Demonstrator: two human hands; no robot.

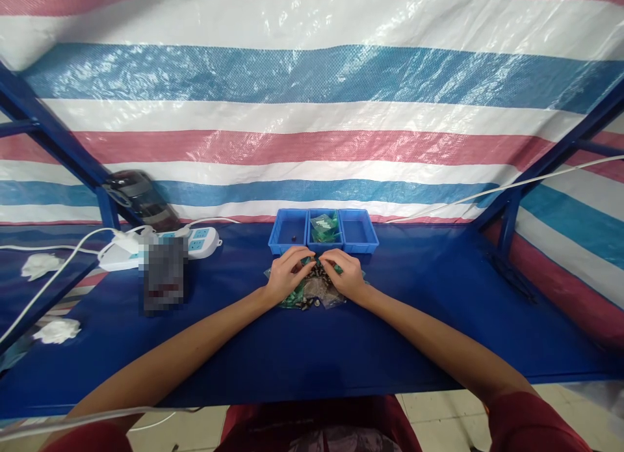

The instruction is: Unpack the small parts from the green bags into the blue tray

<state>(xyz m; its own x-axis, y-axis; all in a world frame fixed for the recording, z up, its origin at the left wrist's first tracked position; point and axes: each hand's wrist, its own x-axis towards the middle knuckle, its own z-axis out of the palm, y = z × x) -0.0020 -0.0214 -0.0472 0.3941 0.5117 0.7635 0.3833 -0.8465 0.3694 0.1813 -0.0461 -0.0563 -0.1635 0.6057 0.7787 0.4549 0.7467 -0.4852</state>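
Observation:
My left hand (287,278) and my right hand (346,274) meet over a pile of small dark metal parts (307,303) on the blue table. Thumb and fingers of each hand are pinched together close to each other. What sits between the fingertips is too small to make out. Under and around the hands lie clear plastic bags (316,288), some with green on them, and part of the pile is hidden by my hands. Just beyond stand three joined blue bins: the left bin (275,234) with a tiny dark piece in it, the middle bin (325,248) with green-and-clear packets (324,227), and the right bin (361,231).
To the left, a white power strip (207,242) with plugs and cables lies behind a blurred dark object (164,276). A dark bottle (143,198) leans by the frame. Crumpled white tissues (57,331) lie far left. Blue metal posts (507,224) and a striped tarp surround the table.

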